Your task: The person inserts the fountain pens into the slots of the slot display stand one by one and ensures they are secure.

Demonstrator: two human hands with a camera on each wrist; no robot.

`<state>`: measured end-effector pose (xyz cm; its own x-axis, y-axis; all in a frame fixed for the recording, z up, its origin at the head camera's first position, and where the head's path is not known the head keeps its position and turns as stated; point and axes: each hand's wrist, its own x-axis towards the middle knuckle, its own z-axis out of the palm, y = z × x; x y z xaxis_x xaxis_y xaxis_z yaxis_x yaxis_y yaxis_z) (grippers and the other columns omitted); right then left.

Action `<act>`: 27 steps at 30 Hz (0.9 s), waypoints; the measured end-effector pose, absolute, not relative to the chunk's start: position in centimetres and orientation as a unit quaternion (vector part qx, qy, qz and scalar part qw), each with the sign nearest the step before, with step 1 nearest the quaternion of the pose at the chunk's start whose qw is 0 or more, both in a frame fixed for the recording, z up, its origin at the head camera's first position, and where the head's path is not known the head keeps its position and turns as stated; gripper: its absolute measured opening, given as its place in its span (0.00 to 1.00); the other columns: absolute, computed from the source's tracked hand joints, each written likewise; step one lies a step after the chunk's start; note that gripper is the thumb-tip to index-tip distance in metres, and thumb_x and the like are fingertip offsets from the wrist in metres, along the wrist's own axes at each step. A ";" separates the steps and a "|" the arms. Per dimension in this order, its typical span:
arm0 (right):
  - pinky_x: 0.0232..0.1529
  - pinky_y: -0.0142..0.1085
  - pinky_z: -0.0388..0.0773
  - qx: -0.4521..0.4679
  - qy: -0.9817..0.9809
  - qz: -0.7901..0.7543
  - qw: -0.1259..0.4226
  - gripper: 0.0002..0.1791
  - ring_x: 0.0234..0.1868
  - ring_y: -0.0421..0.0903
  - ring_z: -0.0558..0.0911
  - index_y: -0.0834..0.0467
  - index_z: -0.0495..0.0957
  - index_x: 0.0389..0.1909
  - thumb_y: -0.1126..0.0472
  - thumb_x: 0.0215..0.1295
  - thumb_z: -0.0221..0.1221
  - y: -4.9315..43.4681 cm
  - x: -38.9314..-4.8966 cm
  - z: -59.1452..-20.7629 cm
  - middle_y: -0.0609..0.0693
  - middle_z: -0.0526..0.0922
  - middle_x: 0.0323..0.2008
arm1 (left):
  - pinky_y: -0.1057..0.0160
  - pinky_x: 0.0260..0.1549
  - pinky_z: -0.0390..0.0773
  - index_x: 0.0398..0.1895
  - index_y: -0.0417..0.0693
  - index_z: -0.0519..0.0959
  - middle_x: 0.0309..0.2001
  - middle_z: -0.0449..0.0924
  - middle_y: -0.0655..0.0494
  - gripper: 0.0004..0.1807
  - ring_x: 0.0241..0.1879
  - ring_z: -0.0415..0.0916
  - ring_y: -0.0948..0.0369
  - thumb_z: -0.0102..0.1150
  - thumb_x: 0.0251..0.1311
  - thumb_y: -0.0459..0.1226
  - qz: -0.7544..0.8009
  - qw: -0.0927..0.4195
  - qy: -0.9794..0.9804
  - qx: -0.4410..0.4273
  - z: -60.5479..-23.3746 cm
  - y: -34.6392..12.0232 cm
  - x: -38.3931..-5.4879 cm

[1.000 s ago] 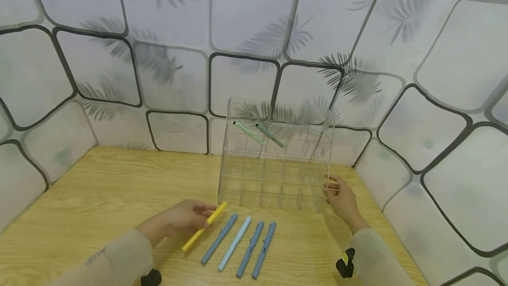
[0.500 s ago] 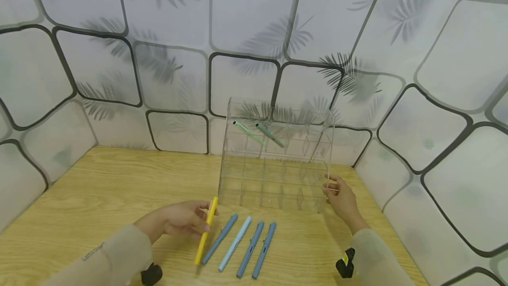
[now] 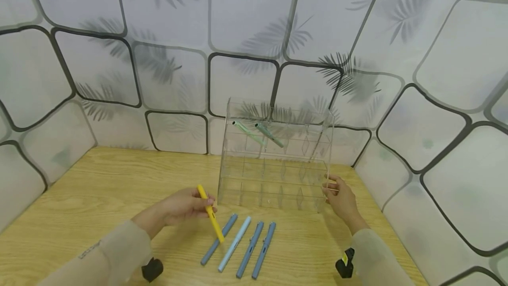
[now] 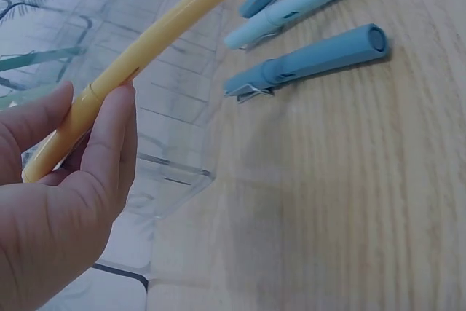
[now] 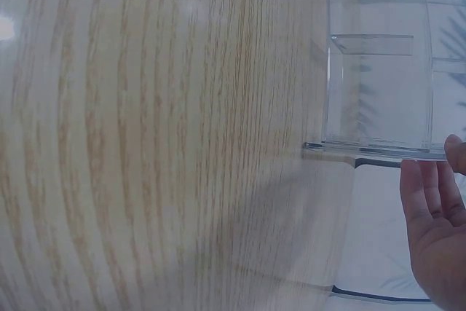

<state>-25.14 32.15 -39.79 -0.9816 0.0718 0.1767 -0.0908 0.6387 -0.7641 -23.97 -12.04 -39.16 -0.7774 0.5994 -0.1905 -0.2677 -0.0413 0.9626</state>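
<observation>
Yellow pen: held in the air above the table, tilted, its lower end in front of the leftmost blue pen as the head camera sees it.
Left hand: clamped on the yellow pen, which is pinched between thumb and fingers; the left wrist view shows the pen's longer part sticking out beyond the fingertips.
Clear rack: see-through plastic, standing on the table with rows of small compartments split by thin dividers.
Right hand: clamped on the right side panel of the clear rack, thumb on one face and fingertips on the other.
Pens on the table: four side by side in front of the clear rack, all slanting the same way; from left, the leftmost blue pen, a light blue pen and two more blue pens.
Pens in the rack: a light green pen and a dark green pen, both slanted, in the upper part toward the left.
Backdrop: pale covering printed with rounded dark outlines and grey leaves.
</observation>
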 end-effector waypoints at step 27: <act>0.36 0.36 0.83 0.013 -0.903 0.418 0.104 0.25 0.46 0.60 0.80 0.65 0.63 0.64 0.70 0.68 0.55 32.0 -25.0 -39.7 0.69 0.76 0.51 | 0.65 0.51 0.75 0.52 0.33 0.66 0.50 0.70 0.40 0.13 0.48 0.77 0.55 0.50 0.69 0.32 0.776 0.080 0.624 0.038 -30.7 -10.2 -29.0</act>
